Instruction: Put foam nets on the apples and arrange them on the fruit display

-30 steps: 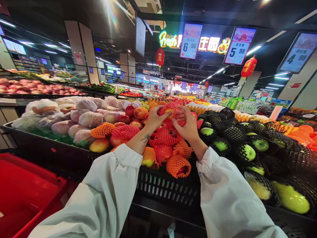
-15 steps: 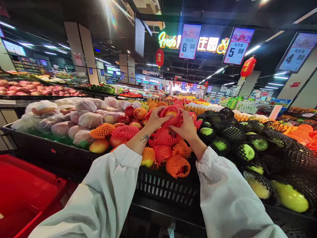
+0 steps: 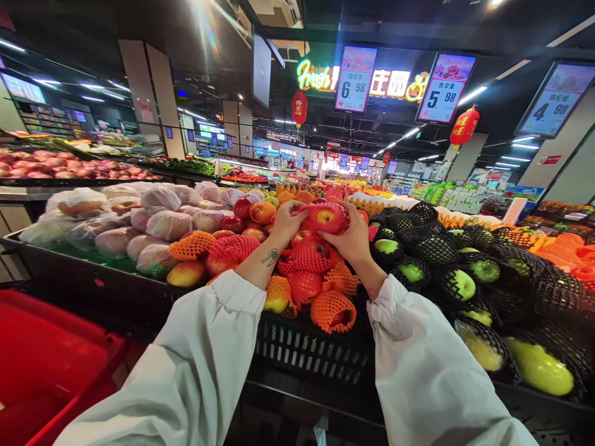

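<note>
A red apple [image 3: 325,218] in a red foam net [image 3: 341,217] is between my two hands, above the heap of apples. My right hand [image 3: 352,238] grips it from the right, thumb below and fingers over the top. At its left, my left hand [image 3: 289,224] is closed, with thumb and fingertips pinching the edge of the net. The lower part of the apple's round end shows bare through the net's opening. Right under my hands lie more netted apples [image 3: 309,257], in red and orange nets.
A black slotted crate [image 3: 316,356] holds the apples. Left of them lie wrapped pale fruits [image 3: 170,224]; to the right, green apples [image 3: 462,285] in black nets. A red basket [image 3: 56,347] stands at lower left. Price signs [image 3: 356,77] hang overhead.
My left thumb has drawn back left off the apple's front to the net's edge. More of the apple's end shows now. My right hand keeps its hold.
</note>
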`<state>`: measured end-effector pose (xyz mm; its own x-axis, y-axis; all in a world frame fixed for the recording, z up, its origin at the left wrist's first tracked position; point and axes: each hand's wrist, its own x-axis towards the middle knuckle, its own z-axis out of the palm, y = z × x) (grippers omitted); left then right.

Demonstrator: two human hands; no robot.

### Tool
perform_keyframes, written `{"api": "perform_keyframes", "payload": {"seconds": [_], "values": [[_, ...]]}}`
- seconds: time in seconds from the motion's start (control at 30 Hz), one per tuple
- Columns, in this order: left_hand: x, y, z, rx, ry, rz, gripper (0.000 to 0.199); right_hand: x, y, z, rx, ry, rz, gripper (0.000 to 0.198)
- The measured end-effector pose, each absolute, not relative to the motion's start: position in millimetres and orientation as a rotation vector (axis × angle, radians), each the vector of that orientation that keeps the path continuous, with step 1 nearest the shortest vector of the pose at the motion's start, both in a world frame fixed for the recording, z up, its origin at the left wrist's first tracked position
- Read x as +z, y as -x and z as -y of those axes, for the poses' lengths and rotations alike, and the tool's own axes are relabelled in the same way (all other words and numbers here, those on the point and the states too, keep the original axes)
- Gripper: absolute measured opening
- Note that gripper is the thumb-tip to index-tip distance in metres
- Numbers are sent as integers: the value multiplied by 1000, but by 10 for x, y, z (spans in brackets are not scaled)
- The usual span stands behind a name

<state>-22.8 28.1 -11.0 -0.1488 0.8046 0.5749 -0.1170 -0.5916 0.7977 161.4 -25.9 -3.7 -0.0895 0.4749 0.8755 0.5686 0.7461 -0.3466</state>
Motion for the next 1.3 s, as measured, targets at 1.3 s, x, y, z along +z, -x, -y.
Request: {"api": "perform_keyframes", "payload": {"seconds": [1.3], "values": [[-5,133,-92,1623,-1149,-728,21,-28,-1625,233,21,871,1631,38]]}}
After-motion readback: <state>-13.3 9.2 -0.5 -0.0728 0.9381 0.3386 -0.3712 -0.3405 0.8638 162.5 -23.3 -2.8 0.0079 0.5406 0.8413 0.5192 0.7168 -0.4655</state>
